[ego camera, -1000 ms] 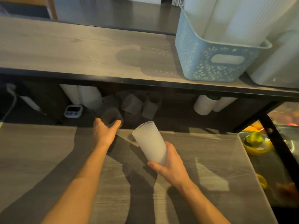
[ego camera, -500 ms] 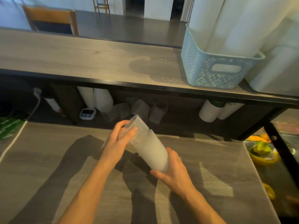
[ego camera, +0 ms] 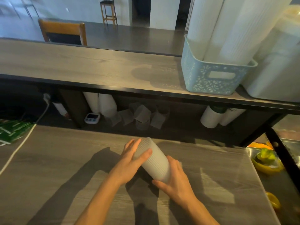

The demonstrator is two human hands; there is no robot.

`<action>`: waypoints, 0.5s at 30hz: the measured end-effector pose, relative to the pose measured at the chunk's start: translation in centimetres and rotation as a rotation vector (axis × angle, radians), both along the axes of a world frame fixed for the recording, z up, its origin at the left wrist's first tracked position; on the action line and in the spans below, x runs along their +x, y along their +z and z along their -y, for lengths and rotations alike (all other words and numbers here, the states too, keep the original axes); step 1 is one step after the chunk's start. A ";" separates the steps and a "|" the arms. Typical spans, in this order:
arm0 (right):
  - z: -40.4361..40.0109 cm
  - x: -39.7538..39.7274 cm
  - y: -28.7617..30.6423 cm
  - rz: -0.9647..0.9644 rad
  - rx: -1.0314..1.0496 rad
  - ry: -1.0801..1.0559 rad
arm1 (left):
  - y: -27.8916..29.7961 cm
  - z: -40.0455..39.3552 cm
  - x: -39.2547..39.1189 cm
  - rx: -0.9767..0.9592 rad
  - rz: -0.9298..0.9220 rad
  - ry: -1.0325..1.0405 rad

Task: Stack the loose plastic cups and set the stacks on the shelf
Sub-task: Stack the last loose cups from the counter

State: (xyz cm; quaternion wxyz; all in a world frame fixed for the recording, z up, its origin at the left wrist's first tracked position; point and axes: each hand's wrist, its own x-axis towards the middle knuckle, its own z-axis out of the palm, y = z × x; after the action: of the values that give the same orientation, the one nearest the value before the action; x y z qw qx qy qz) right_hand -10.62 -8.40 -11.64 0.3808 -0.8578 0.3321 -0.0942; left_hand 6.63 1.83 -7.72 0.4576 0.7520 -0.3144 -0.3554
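Observation:
A short stack of ribbed translucent plastic cups (ego camera: 155,163) is held tilted above the lower wooden counter (ego camera: 65,176). My right hand (ego camera: 175,184) grips its lower end. My left hand (ego camera: 131,159) wraps its upper end, fingers over the top. Several loose cups (ego camera: 142,115) lie jumbled in the dark recess under the upper shelf (ego camera: 81,65). Tall white cup stacks (ego camera: 105,105) stand in that recess to the left of them.
A blue plastic basket (ego camera: 215,78) with tall white cup stacks sits on the upper shelf at the right. More white stacks (ego camera: 211,117) lean in the recess at the right. A small timer (ego camera: 92,118), a white cable (ego camera: 24,138) and a glass case with fruit (ego camera: 266,158) flank the counter.
My left hand took a cup from the recess, brought it back and pushed it onto the cup in my right hand. The camera view tilted up.

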 end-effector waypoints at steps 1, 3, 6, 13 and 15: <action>0.0 -0.1 -0.1 -0.005 0.015 -0.005 | 0.0 0.1 -0.1 0.008 -0.010 0.008; 0.0 -0.2 -0.2 -0.005 0.036 -0.031 | 0.1 0.7 0.0 -0.013 -0.034 0.068; 0.5 0.1 -0.3 0.011 0.040 -0.079 | 0.3 2.6 1.0 -0.050 -0.039 0.234; 2.7 0.8 -0.1 0.015 0.034 -0.170 | -1.1 9.5 6.8 0.153 0.089 0.451; 3.3 1.0 -0.1 0.014 0.030 -0.182 | -1.4 11.4 7.7 0.234 0.044 0.489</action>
State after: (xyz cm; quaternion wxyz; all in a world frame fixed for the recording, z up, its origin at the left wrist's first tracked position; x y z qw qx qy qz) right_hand -9.64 -11.70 -11.78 0.3858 -0.8175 0.4075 -0.1295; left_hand 14.37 -9.60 -9.12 0.4330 0.8609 -0.0901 -0.2515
